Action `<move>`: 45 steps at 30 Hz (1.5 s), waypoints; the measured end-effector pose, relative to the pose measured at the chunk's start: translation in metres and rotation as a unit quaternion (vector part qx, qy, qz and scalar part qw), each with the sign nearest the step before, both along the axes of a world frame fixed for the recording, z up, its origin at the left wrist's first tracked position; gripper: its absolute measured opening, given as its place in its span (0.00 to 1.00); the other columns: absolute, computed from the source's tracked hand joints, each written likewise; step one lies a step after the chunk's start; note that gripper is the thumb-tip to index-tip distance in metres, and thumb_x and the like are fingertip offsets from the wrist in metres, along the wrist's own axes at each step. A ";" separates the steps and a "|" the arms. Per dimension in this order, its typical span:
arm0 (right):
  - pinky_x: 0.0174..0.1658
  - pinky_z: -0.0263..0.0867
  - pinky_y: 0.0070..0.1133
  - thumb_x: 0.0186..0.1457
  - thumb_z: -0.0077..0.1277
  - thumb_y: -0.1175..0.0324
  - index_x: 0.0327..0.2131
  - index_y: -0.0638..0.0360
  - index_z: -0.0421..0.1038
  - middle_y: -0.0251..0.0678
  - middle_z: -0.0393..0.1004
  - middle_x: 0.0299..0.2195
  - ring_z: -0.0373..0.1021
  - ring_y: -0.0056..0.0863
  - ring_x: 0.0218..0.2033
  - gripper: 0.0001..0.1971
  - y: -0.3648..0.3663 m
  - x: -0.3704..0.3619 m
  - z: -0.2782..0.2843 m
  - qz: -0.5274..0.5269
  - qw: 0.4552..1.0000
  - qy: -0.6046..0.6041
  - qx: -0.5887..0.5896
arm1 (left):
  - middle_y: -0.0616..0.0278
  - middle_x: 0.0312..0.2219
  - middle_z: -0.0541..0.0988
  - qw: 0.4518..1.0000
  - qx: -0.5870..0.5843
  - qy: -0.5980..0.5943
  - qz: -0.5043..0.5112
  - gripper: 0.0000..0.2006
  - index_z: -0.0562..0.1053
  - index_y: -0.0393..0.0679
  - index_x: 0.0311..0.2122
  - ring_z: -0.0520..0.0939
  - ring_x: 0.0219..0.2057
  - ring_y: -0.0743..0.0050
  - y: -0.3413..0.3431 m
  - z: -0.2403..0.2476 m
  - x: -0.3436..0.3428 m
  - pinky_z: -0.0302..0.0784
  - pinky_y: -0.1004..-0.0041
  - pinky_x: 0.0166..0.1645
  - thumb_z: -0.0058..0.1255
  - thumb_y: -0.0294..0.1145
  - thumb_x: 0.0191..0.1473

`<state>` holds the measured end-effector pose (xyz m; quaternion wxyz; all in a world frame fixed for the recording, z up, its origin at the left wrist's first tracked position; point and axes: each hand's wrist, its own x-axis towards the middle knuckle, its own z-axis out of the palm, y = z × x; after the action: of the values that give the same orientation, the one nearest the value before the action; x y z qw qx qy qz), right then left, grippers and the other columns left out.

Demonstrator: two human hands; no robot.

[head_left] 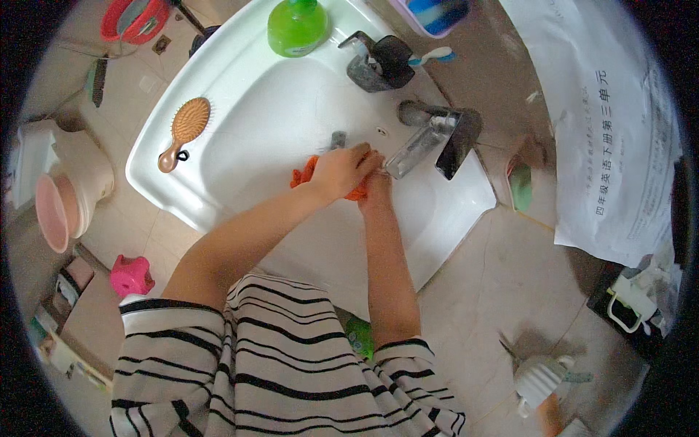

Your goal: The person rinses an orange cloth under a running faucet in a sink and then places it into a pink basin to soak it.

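Observation:
Over the white washbasin, both hands are together under the spout of the faucet. My left hand is closed on a crumpled orange cloth, its fingers reaching across toward the right. Pressed against it is my right hand, wrapped round the other side of the same cloth. Most of the cloth is hidden by the hands; bits stick out left of and below them. A small dark grey drain piece shows in the bowl just beyond the left hand.
A wooden hairbrush with a dark hair tie lies on the left rim. At the far rim stand a green soap bottle and dark cups with a toothbrush. Pink basins and a pink stool are on the left.

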<state>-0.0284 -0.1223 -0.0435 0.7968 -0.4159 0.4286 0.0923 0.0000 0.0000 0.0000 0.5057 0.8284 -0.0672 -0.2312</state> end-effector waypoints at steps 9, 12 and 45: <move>0.41 0.61 0.18 0.51 0.47 0.58 0.35 0.61 0.72 0.32 0.72 0.31 0.66 0.22 0.35 0.15 -0.028 -0.005 0.069 0.467 0.844 -0.037 -0.260 | 0.64 0.27 0.74 0.944 -0.254 0.203 -0.066 0.12 0.70 0.40 0.36 0.74 0.29 0.73 0.042 -0.025 -0.004 0.71 0.73 0.34 0.49 0.36 0.50; 0.43 0.60 0.19 0.55 0.44 0.62 0.37 0.63 0.68 0.31 0.70 0.34 0.65 0.20 0.37 0.13 -0.044 -0.009 0.055 0.493 0.823 -0.019 -0.281 | 0.67 0.29 0.74 0.923 -0.292 0.247 0.035 0.12 0.69 0.38 0.37 0.73 0.31 0.79 0.040 -0.039 -0.002 0.71 0.76 0.34 0.50 0.33 0.49; 0.43 0.63 0.21 0.48 0.50 0.69 0.39 0.62 0.66 0.34 0.70 0.36 0.66 0.25 0.39 0.14 -0.060 -0.004 0.021 0.353 0.921 -0.052 -0.154 | 0.60 0.30 0.74 0.919 -0.300 0.251 0.055 0.08 0.68 0.42 0.35 0.74 0.32 0.74 0.045 -0.037 0.009 0.72 0.75 0.33 0.49 0.30 0.49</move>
<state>-0.0320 -0.1827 -0.0220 0.6595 -0.6622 0.2211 0.2787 0.0093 0.0446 -0.0370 0.7428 0.5550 0.0415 -0.3721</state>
